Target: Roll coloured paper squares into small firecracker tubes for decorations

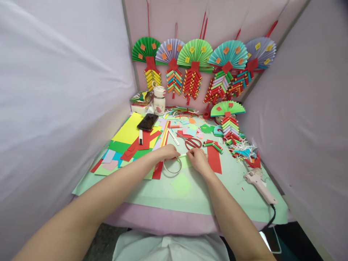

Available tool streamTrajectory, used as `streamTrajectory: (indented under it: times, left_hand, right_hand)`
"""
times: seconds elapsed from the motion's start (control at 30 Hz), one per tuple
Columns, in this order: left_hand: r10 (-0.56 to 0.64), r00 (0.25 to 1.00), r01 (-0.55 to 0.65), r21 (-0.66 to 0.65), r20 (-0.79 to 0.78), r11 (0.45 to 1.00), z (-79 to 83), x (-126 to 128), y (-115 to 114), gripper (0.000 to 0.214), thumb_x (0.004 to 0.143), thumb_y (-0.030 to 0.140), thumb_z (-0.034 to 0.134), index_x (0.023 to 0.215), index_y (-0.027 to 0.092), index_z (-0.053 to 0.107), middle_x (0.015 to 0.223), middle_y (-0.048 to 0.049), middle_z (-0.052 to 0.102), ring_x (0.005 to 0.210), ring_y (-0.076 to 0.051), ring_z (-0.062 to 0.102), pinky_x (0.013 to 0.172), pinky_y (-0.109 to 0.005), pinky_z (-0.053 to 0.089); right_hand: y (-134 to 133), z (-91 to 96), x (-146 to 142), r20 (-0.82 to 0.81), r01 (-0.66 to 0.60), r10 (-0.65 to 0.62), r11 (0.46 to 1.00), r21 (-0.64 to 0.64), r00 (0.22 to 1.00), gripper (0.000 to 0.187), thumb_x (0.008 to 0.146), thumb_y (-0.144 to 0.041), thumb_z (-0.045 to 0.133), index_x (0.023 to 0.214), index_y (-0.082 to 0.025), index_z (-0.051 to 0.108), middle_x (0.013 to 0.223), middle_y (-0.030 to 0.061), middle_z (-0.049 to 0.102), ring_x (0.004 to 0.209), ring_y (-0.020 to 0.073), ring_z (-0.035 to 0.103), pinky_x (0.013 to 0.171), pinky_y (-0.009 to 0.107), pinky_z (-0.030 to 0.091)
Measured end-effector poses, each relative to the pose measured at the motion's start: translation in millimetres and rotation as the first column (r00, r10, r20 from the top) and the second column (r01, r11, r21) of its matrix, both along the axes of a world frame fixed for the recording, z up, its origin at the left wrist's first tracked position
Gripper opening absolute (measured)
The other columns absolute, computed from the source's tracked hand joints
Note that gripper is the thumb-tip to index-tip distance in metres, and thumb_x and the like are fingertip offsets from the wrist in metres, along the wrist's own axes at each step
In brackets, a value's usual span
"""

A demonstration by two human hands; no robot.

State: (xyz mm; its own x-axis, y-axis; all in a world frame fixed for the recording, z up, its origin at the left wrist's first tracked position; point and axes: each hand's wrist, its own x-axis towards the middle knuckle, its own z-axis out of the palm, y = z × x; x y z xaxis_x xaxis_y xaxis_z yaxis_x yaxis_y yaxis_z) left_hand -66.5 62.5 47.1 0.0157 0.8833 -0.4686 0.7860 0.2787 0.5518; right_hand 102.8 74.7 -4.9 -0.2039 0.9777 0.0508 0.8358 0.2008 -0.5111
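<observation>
Phone (148, 122) on paper (127, 128), left — tape roll (173, 172) centre, scissors (187, 139) behind — glue gun (259, 185) right.

Five paper fans (195, 50) are hanging in a row along the pink back wall (168, 11), with red cords (271, 29) running up from them and strings of paper firecrackers (192, 85) dangling below. A white bottle (159, 103) is standing beneath the fans, next to a green and yellow packet (141, 97) that is lying on a pale box (138, 108). Just in front of the bottle, a black phone (148, 122) is resting. At the right, a glue gun (260, 185) is lying, its black cable (273, 215) trailing over the table edge. White sheets (62, 90) are enclosing both sides.
</observation>
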Motion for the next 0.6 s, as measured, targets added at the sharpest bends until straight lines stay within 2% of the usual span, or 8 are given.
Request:
streamTrajectory:
  times: [0.33,0.5,0.6]
  left_hand:
    - [-0.011,1.0,0.011,-0.009,-0.026,1.0,8.8,13.7,0.8,0.019,0.057,0.02,0.063,0.04,0.017,0.056,0.03,-0.0017,0.037,0.043,-0.018,0.045,0.048,-0.028,0.032]
    - [0.014,0.998,-0.015,0.021,0.069,1.0,3.8,14.9,7.1,0.013,0.058,0.017,0.068,0.048,0.017,0.06,0.033,-0.0019,0.043,0.049,-0.02,0.05,0.049,-0.028,0.035]
    - [0.049,0.992,-0.052,0.023,0.116,0.998,-0.9,14.7,11.6,0.012,0.067,0.022,0.07,0.06,0.014,0.065,0.051,-0.0056,0.057,0.062,-0.022,0.057,0.055,-0.029,0.043]
  right_hand:
    - [-1.1,-2.3,-2.3,0.082,0.011,-0.012,1.0,0.004,0.997,0.021,0.082,-0.024,0.045,0.072,-0.019,0.063,0.09,0.0089,0.064,0.094,0.0254,0.051,0.079,0.037,0.031]
    - [-0.1,-3.3,-4.6,0.085,0.033,-0.033,0.999,0.003,0.996,0.019,0.08,-0.024,0.048,0.069,-0.019,0.063,0.087,0.0089,0.065,0.091,0.0251,0.053,0.077,0.037,0.032]
    - [0.2,-3.5,-5.7,0.084,0.042,-0.042,0.999,0.0,0.996,0.019,0.08,-0.024,0.049,0.068,-0.019,0.063,0.085,0.0084,0.066,0.089,0.0245,0.053,0.076,0.036,0.032]
